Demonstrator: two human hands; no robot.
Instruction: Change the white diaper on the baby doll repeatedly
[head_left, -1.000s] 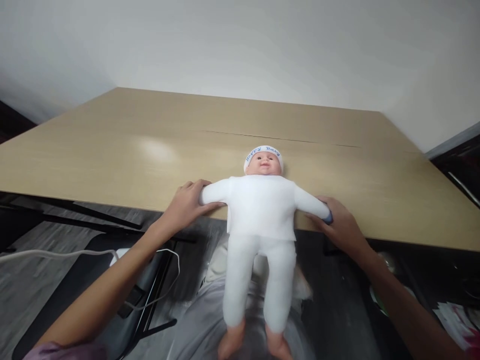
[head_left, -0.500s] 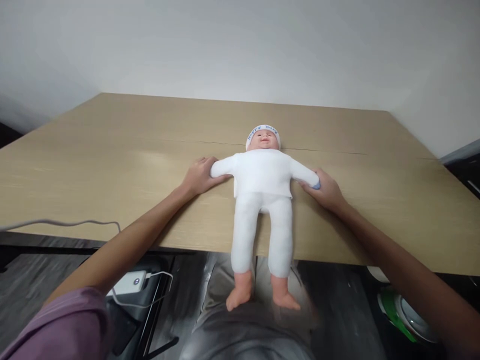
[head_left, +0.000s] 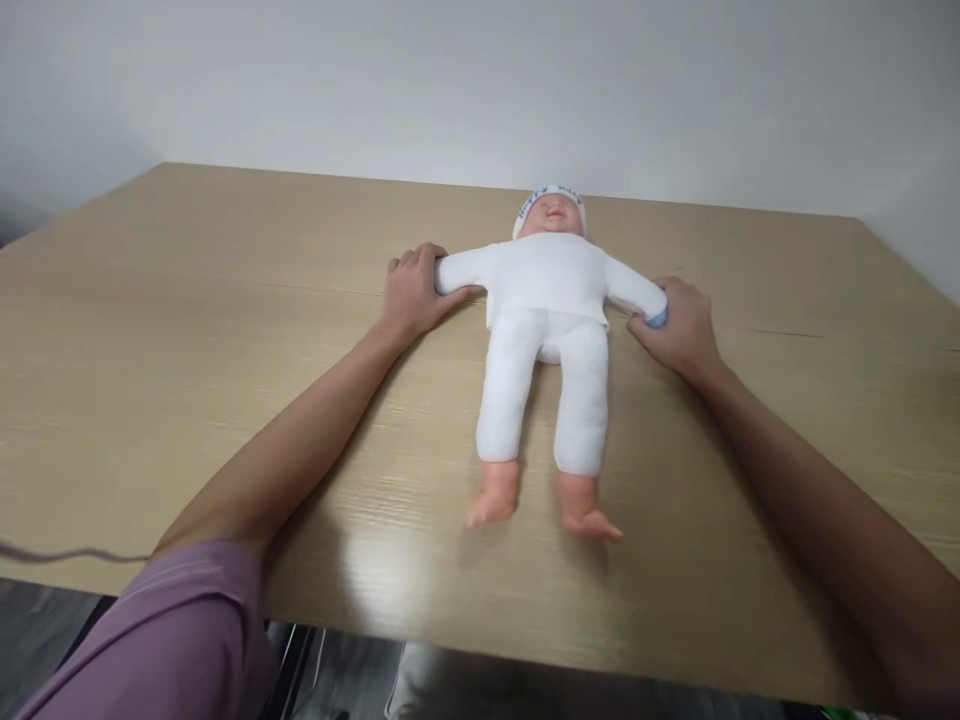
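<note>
A baby doll (head_left: pixel 549 275) in a white top, white trousers and a white cap with blue lettering lies face up, its head toward the wall and its bare feet toward me. My left hand (head_left: pixel 415 290) is closed around the end of the doll's arm on the left side. On the other side my right hand (head_left: pixel 681 322) grips the end of the other arm, where a bit of blue shows at the cuff. The doll's own hands are hidden in my grip. Both its legs lie stretched out and slightly apart on the wooden table (head_left: pixel 360 400).
A pale wall (head_left: pixel 480 90) stands behind the table's far edge. At the left a grey cable (head_left: pixel 67 552) runs over the tabletop near my sleeve. The table's near edge crosses the bottom of the view, with dark floor (head_left: pixel 352 670) below it.
The doll has moved away from me, farther up the table, with both my hands on its arms. Its feet, which hung past the near edge, are now over the tabletop.
</note>
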